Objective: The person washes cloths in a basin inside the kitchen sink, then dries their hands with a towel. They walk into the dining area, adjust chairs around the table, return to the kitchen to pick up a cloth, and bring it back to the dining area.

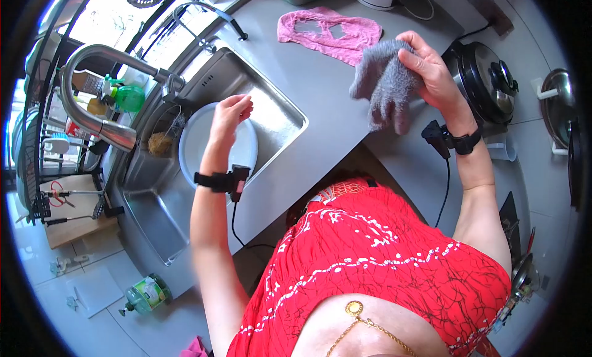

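Bright, whitish light from the upper left glares off the rectangular stainless-steel sink [279,113]. Fisheye distortion curves the edges, which darken to black.

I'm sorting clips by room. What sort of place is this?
It looks like a kitchen: there's a steel sink set into the counter, a tall curved tap, and a lidded pot.
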The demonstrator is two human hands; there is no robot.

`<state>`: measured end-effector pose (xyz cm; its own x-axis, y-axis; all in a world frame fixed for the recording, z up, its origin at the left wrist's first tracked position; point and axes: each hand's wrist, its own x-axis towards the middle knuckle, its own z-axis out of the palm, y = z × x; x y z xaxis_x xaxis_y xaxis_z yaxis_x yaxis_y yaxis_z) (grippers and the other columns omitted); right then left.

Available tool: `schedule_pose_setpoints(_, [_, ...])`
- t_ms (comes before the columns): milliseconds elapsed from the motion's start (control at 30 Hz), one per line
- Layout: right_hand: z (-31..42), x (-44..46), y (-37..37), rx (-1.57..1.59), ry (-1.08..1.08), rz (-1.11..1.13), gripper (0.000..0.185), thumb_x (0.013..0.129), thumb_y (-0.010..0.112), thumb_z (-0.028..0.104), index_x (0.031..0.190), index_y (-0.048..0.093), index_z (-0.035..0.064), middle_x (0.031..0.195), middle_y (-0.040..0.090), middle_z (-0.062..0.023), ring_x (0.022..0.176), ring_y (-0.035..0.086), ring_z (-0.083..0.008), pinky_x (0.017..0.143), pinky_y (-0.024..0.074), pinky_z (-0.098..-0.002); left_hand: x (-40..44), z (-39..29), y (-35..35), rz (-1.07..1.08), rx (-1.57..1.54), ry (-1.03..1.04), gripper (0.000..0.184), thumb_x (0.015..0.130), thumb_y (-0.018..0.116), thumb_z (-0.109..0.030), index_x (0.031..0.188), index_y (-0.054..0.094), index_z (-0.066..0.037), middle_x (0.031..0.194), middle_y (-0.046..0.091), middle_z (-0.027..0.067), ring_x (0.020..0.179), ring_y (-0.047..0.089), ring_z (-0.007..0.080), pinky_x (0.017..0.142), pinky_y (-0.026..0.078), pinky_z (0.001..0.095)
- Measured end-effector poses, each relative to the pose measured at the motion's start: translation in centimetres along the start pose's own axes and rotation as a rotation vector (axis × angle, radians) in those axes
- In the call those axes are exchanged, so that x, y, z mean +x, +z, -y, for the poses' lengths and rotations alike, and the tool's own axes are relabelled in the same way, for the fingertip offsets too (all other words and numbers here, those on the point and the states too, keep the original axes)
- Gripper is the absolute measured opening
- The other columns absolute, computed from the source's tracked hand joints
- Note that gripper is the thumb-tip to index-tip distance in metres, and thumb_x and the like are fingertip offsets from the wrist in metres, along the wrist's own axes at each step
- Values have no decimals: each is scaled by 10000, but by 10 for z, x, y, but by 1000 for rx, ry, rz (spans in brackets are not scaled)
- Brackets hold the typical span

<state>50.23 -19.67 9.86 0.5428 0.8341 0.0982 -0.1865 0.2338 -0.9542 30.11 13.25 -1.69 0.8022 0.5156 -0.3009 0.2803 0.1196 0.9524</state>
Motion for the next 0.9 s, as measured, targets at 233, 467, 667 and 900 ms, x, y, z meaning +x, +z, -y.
schedule_pose_setpoints(233, [2,34,4,13,-190,-160,298,896,528,238,1118,499,42,993,586,-32,902,566,-103,817,452,-256,-61,-12,-60,-53,-308,-74,183,860,592,-173,958,606,-19,841,624,55,773,601,119,708,493,232])
schedule_pose_setpoints(467, [-67,29,-26,-1315,-87,-272,575,846,591,168,1337,311,63,1355,336,-88,1156,432,-240,905,412,-329,-84,12,-91,-94,-521,-116,144,856,594,-156,919,596,-27,828,621,56,777,613,141,701,519,262])
schedule_pose_setpoints(667, [-64,35,-3,-1233,-164,-161,491,845,583,144,1295,398,75,1394,295,-82,1133,470,-224,871,449,-304,-93,33,-105,-181,-491,-193,134,828,633,-186,846,597,-58,772,622,42,735,625,149,656,533,263])
schedule_pose_setpoints(900, [-61,47,63,-1263,-120,67,361,823,588,100,1172,509,53,1354,365,-104,1039,547,-220,827,484,-314,-124,69,-187,-385,-399,-248,179,805,663,-226,808,594,-61,732,615,39,693,621,134,627,531,253])
